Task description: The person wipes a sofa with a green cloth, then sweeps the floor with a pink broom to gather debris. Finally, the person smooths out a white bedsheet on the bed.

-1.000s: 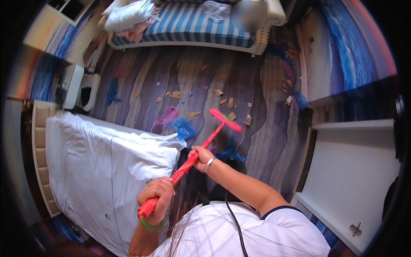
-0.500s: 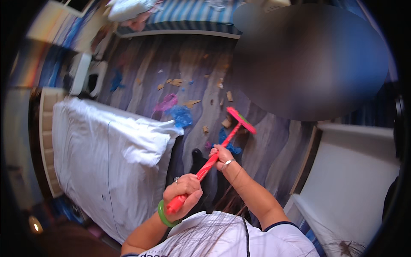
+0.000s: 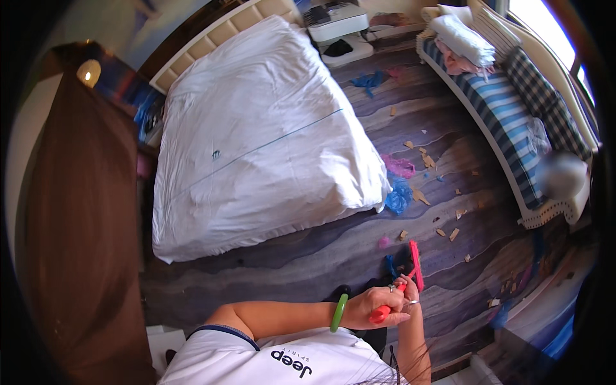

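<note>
A red broom [image 3: 416, 262] with a long handle and a narrow bar-shaped head is in my hands, its head low over the floor. My left hand [image 3: 380, 303], below a green bangle, is wrapped round the handle's top end. Just beyond it, my right hand [image 3: 409, 290], with a silver bracelet, closes round the handle lower down and is partly hidden by the left. A strip of blue plastic [image 3: 390, 264] lies beside the head, and a pink scrap [image 3: 384, 242] is a little farther off. Tan scraps [image 3: 454, 234] are scattered to the right.
A bed with a white sheet [image 3: 256, 147] fills the left middle. Crumpled blue plastic [image 3: 399, 196] and pink plastic [image 3: 401, 167] lie by its corner. A striped sofa [image 3: 494, 115] stands at right, a white nightstand [image 3: 338, 29] at back, a brown curtain-like cloth [image 3: 83, 231] at left.
My view has turned left, bringing the whole bed and the sofa into sight. My hands have come closer together on the broom, which now looks foreshortened.
</note>
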`<action>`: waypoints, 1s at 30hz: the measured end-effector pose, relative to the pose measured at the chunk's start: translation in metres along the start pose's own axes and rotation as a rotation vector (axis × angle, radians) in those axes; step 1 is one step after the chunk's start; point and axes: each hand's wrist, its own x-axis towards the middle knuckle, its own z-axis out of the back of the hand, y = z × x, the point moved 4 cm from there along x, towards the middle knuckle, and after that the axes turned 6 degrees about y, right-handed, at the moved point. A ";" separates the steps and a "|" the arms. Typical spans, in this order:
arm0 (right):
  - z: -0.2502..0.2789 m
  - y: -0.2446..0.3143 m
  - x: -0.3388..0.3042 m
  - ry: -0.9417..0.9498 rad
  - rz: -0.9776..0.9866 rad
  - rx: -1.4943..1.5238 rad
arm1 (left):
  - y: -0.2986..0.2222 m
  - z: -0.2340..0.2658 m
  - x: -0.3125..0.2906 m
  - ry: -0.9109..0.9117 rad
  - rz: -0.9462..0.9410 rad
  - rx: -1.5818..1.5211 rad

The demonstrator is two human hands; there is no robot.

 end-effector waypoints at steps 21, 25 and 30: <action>0.027 -0.072 -0.024 -0.118 0.242 -0.032 | -0.015 -0.029 -0.096 0.048 -0.079 0.011; 0.079 0.027 -0.042 -0.165 0.356 0.043 | 0.022 -0.118 -0.031 0.110 -0.031 0.067; 0.090 0.081 -0.114 0.033 0.144 0.269 | -0.021 -0.221 0.068 0.374 -0.074 0.151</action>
